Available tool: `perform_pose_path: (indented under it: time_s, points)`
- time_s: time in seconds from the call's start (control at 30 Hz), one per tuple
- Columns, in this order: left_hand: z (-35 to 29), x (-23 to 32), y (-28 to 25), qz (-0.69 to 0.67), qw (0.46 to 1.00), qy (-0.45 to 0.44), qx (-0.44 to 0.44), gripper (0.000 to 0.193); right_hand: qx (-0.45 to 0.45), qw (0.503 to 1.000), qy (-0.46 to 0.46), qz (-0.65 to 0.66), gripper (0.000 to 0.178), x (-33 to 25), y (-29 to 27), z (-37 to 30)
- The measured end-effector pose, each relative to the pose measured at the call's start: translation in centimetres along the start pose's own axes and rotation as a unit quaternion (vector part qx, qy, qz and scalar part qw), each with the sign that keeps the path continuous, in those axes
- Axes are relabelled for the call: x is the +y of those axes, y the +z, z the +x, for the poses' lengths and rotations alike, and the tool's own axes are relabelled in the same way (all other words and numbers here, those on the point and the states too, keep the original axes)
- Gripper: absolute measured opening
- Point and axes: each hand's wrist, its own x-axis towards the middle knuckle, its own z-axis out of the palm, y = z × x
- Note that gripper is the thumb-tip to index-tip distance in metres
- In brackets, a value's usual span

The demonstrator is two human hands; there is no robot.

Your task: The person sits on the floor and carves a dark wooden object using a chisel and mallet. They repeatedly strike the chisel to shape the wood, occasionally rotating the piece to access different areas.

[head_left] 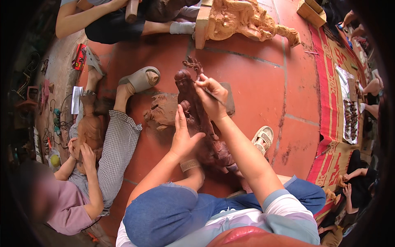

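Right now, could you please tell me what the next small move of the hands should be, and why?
I would probably steady the dark carved figure with the left hand first: that hand is spread open alongside it, not wrapped around it, while the right hand holds a thin tool near its upper part.

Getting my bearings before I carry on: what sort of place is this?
Probably a shared wood-carving workshop: there is a dark carved figure at the center, a large pale carved figure lying on the red tiled floor, and a co-worker at left holding another carving.
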Motion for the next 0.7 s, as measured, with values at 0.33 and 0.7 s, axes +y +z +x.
perform_pose_path:
  time_s: [0.33,0.7]
  points:
    - [-0.1,0.0,0.0,0.008,1.000,-0.012,-0.004,0.130,-0.022,0.997,0.044,-0.057,0.008,-0.8,-0.1,1.6]
    - [0.3,0.0,-0.1,-0.012,1.000,-0.009,-0.004,0.129,0.029,0.999,-0.021,0.006,0.007,0.4,0.8,1.0]
